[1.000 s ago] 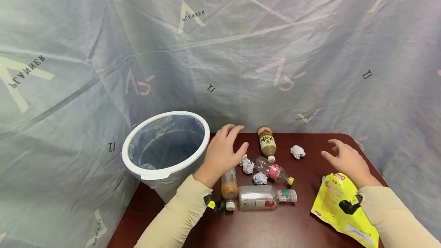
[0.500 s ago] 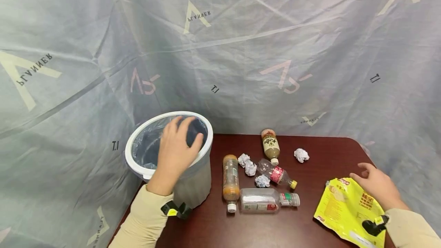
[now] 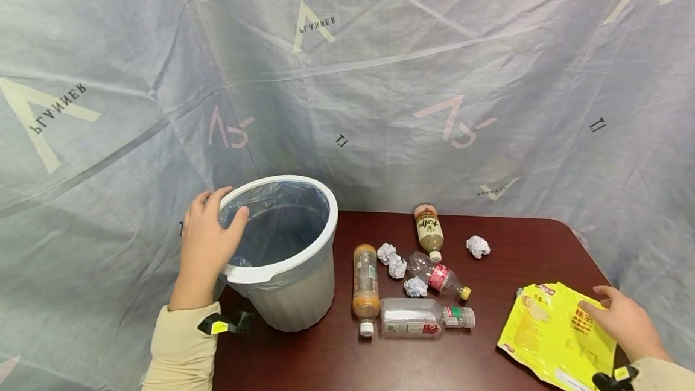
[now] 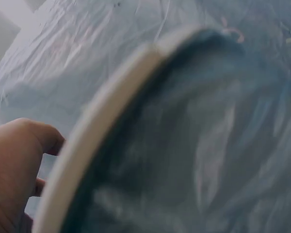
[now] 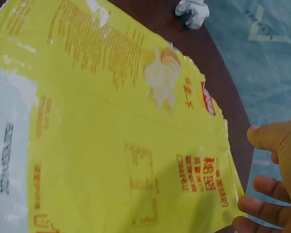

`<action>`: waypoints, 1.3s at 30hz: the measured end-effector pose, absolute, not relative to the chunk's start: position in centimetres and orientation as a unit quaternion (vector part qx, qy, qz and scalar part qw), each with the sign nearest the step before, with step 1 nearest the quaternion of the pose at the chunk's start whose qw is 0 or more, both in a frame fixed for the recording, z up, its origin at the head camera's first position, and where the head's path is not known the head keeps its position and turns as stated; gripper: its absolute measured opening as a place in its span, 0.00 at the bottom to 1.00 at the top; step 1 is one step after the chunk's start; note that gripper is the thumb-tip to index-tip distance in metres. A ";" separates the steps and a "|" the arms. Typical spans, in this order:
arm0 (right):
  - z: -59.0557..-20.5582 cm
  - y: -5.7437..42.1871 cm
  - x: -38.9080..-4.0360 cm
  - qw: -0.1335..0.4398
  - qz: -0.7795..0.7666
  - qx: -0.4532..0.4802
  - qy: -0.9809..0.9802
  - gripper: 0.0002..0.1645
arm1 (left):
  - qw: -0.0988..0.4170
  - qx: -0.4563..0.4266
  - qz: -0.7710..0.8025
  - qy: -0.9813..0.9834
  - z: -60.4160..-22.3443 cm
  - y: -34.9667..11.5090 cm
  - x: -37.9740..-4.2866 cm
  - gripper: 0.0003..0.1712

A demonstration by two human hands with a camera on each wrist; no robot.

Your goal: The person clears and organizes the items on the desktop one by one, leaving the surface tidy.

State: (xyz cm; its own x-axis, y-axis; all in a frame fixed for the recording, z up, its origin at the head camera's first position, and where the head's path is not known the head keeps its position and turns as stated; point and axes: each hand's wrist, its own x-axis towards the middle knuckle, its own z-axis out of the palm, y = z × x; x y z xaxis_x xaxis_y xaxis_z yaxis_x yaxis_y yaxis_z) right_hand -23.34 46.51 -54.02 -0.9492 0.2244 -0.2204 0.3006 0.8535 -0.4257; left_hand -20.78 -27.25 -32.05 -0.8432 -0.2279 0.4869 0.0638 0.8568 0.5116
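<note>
Left hand [image 3: 207,243] at the bin [image 3: 301,297], right hand [image 3: 627,323] at the yellow bag [image 3: 556,336], fingers loose on both.
The left fingers bend slackly by the white rim [image 3: 333,213], left of centre in the head view; whether they touch it I cannot tell. The right fingers are parted and relaxed at the bag's edge, lower right; contact there is unclear too. The bin stands left of centre; the bag lies at lower right on the dark red table [image 3: 461,364]. Between them lie an orange-tinted bottle [image 3: 365,282], a large clear bottle [image 3: 409,312], a red-labelled bottle [image 3: 438,276], a cream-labelled bottle [image 3: 429,228] and crumpled paper balls [image 3: 478,247]; a grey curtain [image 3: 380,77] fills the upper frame.
</note>
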 end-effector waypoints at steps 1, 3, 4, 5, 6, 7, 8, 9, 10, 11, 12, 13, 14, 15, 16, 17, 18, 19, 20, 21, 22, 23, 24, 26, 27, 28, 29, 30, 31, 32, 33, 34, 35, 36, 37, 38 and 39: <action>-54.3 46.7 -23.2 0.082 -0.235 0.139 0.958 0.56 | 0.270 0.050 -0.268 -0.924 -32.2 -27.7 -20.9 0.33; -54.8 47.0 -22.9 0.083 -0.235 0.147 0.957 0.55 | 0.254 0.059 -0.273 -0.926 -32.5 -28.5 -21.1 0.34; -55.0 47.1 -22.8 0.087 -0.233 0.151 0.957 0.55 | 0.242 0.062 -0.276 -0.928 -32.7 -29.0 -21.3 0.35; -55.2 47.2 -22.7 0.092 -0.229 0.154 0.957 0.55 | 0.225 0.065 -0.275 -0.933 -32.9 -29.4 -21.4 0.37; -55.4 47.2 -22.5 0.098 -0.225 0.160 0.956 0.56 | 0.207 0.066 -0.272 -0.937 -33.1 -29.8 -21.6 0.39; -55.6 47.2 -22.3 0.105 -0.220 0.171 0.955 0.57 | 0.187 0.065 -0.270 -0.942 -33.3 -30.2 -21.7 0.41; -55.8 47.2 -22.2 0.110 -0.213 0.181 0.954 0.59 | 0.164 0.066 -0.270 -0.947 -33.4 -30.6 -21.9 0.43; -56.0 47.1 -22.0 0.116 -0.209 0.189 0.952 0.60 | 0.143 0.064 -0.271 -0.950 -33.5 -30.9 -22.1 0.46; -56.2 47.0 -21.9 0.121 -0.205 0.195 0.952 0.62 | 0.123 0.061 -0.273 -0.952 -33.6 -31.2 -22.1 0.48; -56.5 46.9 -21.8 0.125 -0.203 0.204 0.949 0.64 | 0.107 0.058 -0.275 -0.954 -33.7 -31.5 -22.2 0.49; -56.8 46.8 -21.7 0.127 -0.205 0.214 0.947 0.66 | 0.094 0.057 -0.279 -0.954 -33.7 -31.6 -22.3 0.50; -57.1 46.7 -21.7 0.127 -0.206 0.223 0.944 0.66 | 0.082 0.058 -0.284 -0.954 -33.7 -31.8 -22.3 0.52; -57.4 46.7 -21.6 0.128 -0.208 0.226 0.943 0.66 | 0.073 0.059 -0.288 -0.953 -33.7 -31.9 -22.4 0.53; -57.6 46.6 -21.6 0.128 -0.210 0.233 0.941 0.65 | 0.067 0.059 -0.290 -0.953 -33.7 -32.0 -22.4 0.53; -57.9 46.5 -21.5 0.127 -0.210 0.240 0.939 0.65 | 0.063 0.061 -0.290 -0.953 -33.7 -32.0 -22.4 0.54; -58.1 46.5 -21.6 0.126 -0.209 0.246 0.938 0.64 | 0.058 0.064 -0.288 -0.954 -33.7 -32.0 -22.4 0.55; -58.3 46.5 -21.6 0.127 -0.206 0.250 0.938 0.62 | 0.053 0.066 -0.286 -0.955 -33.7 -32.0 -22.4 0.56; -58.4 46.4 -21.6 0.128 -0.201 0.253 0.938 0.61 | 0.049 0.067 -0.284 -0.955 -33.7 -32.0 -22.5 0.57; -58.5 46.4 -21.7 0.129 -0.198 0.256 0.937 0.60 | 0.046 0.068 -0.283 -0.955 -33.7 -32.0 -22.5 0.57; -58.6 46.4 -21.7 0.130 -0.195 0.259 0.937 0.59 | 0.044 0.069 -0.282 -0.956 -33.7 -32.0 -22.6 0.58; -58.6 46.3 -21.7 0.130 -0.192 0.262 0.937 0.58 | 0.042 0.069 -0.281 -0.956 -33.7 -31.9 -22.7 0.58; -58.6 46.3 -21.7 0.131 -0.191 0.262 0.937 0.58 | 0.039 0.068 -0.279 -0.957 -33.7 -31.9 -22.7 0.58; -58.6 46.2 -21.8 0.131 -0.189 0.265 0.936 0.57 | 0.037 0.066 -0.277 -0.958 -33.7 -31.9 -22.8 0.58; -58.5 46.0 -21.8 0.129 -0.190 0.269 0.935 0.57 | 0.033 0.065 -0.273 -0.959 -33.7 -31.9 -23.2 0.59; -58.5 45.9 -21.8 0.128 -0.190 0.269 0.935 0.57 | 0.032 0.064 -0.269 -0.960 -33.7 -31.9 -23.3 0.59; -58.5 45.8 -21.8 0.125 -0.190 0.269 0.936 0.56 | 0.031 0.062 -0.267 -0.961 -33.7 -31.9 -23.5 0.59; -58.5 45.7 -21.9 0.124 -0.190 0.268 0.937 0.56 | 0.031 0.059 -0.263 -0.963 -33.7 -31.9 -23.7 0.59; -58.5 45.6 -21.9 0.121 -0.189 0.266 0.937 0.54 | 0.032 0.058 -0.260 -0.963 -33.8 -31.9 -23.9 0.60; -58.5 45.6 -21.9 0.116 -0.191 0.263 0.938 0.53 | 0.033 0.055 -0.258 -0.964 -33.8 -31.8 -24.1 0.60; -58.5 45.6 -21.9 0.111 -0.193 0.258 0.940 0.52 | 0.034 0.053 -0.257 -0.964 -33.9 -31.8 -24.3 0.60; -58.6 45.6 -22.0 0.105 -0.195 0.255 0.941 0.51 | 0.036 0.051 -0.256 -0.965 -33.9 -31.7 -24.4 0.60; -58.7 45.6 -22.0 0.100 -0.199 0.252 0.942 0.49 | 0.038 0.049 -0.255 -0.965 -34.0 -31.6 -24.5 0.59; -58.9 45.6 -22.0 0.094 -0.203 0.248 0.943 0.48 | 0.039 0.048 -0.254 -0.965 -34.0 -31.5 -24.6 0.59; -59.0 45.6 -22.0 0.087 -0.208 0.245 0.943 0.47 | 0.039 0.048 -0.254 -0.965 -34.0 -31.5 -24.6 0.59; -59.2 45.7 -22.0 0.080 -0.216 0.243 0.942 0.46 | 0.039 0.047 -0.255 -0.965 -34.0 -31.4 -24.6 0.59; -59.4 45.8 -21.9 0.074 -0.223 0.238 0.942 0.45 | 0.038 0.048 -0.255 -0.965 -34.0 -31.3 -24.6 0.58; -59.6 45.8 -21.9 0.067 -0.231 0.236 0.941 0.43 | 0.039 0.048 -0.255 -0.965 -34.0 -31.2 -24.5 0.58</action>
State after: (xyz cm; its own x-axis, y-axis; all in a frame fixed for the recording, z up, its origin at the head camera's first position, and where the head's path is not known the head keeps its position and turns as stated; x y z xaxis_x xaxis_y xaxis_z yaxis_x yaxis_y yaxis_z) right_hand -21.93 45.84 -59.63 -0.8797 0.4132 -0.2352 0.4751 0.7816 -0.4041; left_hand -24.52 -31.15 -34.00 -0.9924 -0.1128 0.0501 -0.0733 0.8649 0.4966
